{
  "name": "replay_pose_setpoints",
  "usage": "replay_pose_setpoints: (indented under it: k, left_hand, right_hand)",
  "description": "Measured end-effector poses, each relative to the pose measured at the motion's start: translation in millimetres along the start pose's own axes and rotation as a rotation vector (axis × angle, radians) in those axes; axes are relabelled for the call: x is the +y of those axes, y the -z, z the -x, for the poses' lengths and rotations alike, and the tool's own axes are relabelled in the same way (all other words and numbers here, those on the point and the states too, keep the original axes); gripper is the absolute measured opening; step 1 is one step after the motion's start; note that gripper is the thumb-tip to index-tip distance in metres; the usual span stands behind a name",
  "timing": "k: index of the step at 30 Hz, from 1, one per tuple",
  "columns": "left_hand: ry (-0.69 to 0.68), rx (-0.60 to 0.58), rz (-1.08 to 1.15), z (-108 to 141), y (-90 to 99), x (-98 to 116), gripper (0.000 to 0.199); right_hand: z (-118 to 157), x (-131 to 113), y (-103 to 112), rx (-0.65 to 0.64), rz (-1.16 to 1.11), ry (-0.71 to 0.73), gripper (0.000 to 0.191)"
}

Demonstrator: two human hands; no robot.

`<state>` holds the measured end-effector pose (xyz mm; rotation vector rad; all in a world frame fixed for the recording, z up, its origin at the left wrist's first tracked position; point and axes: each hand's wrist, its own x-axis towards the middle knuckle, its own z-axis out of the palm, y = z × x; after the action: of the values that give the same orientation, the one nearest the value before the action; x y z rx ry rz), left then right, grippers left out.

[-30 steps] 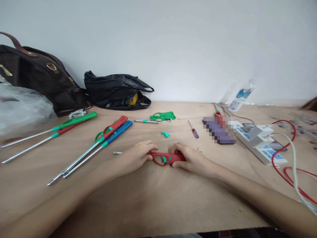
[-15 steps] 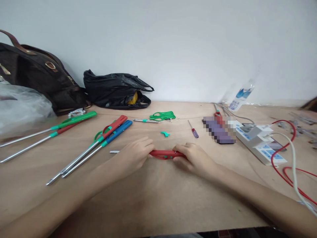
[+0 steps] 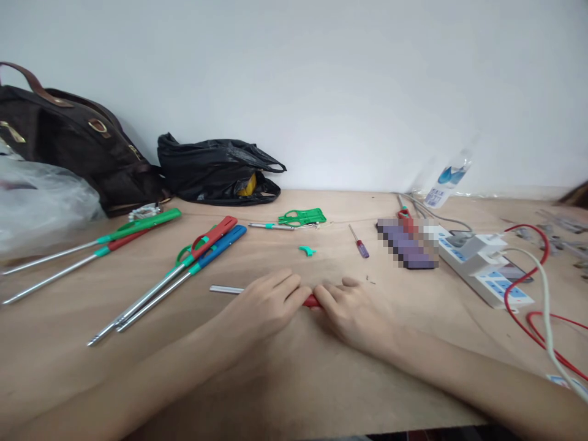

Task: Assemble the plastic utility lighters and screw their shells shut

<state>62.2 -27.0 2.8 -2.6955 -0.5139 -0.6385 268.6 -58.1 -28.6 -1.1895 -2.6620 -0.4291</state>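
Observation:
Both hands are closed on a long-necked red gas lighter (image 3: pixel 312 301) held low over the table. My left hand (image 3: pixel 273 304) wraps its neck side, and a silver tube (image 3: pixel 226 290) sticks out to the left of it. My right hand (image 3: pixel 351 309) grips the handle, most of which the fingers hide. Beyond the hands lie a small teal trigger (image 3: pixel 307 251) and a screwdriver (image 3: pixel 362 247) with a purple handle. Two tiny screws (image 3: pixel 370 281) rest just past my right hand. Farther back are a green handle shell (image 3: pixel 303 217) and a loose metal tube with wires (image 3: pixel 272 226).
Several lighters, including a red one (image 3: pixel 215 236) and a blue one (image 3: pixel 223 247), lie to the left. A black plastic bag (image 3: pixel 215 168) and a brown bag (image 3: pixel 68 141) stand behind. Rightward are a phone (image 3: pixel 407 245), a power strip (image 3: pixel 496 282), cables and a bottle (image 3: pixel 448 177).
My hands have come closer together and slightly nearer to me, covering more of the red handle. Two tiny screws now show on the table beyond my right hand.

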Motion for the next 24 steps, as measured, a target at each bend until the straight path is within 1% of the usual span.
replay_pose_setpoints:
  k: [3,7,13,15,17,19,20,22,24]
  left_hand:
    - [0.039,-0.025,0.096,0.5,-0.6,-6.0,0.044]
    - [0.105,-0.097,0.254,-0.5,0.1,-10.6,0.048]
    - [0.133,-0.146,0.309,0.4,-3.0,-8.6,0.053]
    - [0.164,-0.16,0.349,1.6,-5.4,-9.5,0.05]
    - [0.196,-0.163,0.413,1.6,-5.5,-13.8,0.042]
    - [0.23,-0.131,0.476,-0.5,-1.7,-23.0,0.034]
    - [0.255,-0.103,0.504,-2.3,1.6,-29.5,0.032]
    - [0.4,0.012,0.54,-6.4,9.0,-45.3,0.029]
    - [0.581,0.086,0.552,-8.6,14.0,-62.8,0.028]
  right_hand:
    - [-1.1,3.8,1.2,-0.002,0.042,0.006,0.013]
    - [-2.7,5.4,1.2,-0.029,0.047,-0.014,0.014]
    - [-1.5,1.9,-0.7,-0.045,0.026,-0.037,0.015]
    - [-1.1,1.8,-1.5,-0.057,0.022,-0.047,0.013]
    - [-1.3,2.5,-2.3,-0.069,0.018,-0.054,0.012]
    - [-1.8,4.3,-2.9,-0.082,0.018,-0.075,0.014]
    - [-2.2,6.0,-3.2,-0.095,0.02,-0.096,0.016]
    - [-2.9,11.1,-3.6,-0.124,0.03,-0.167,0.02]
    - [-3.7,19.0,-4.1,-0.146,0.035,-0.254,0.023]
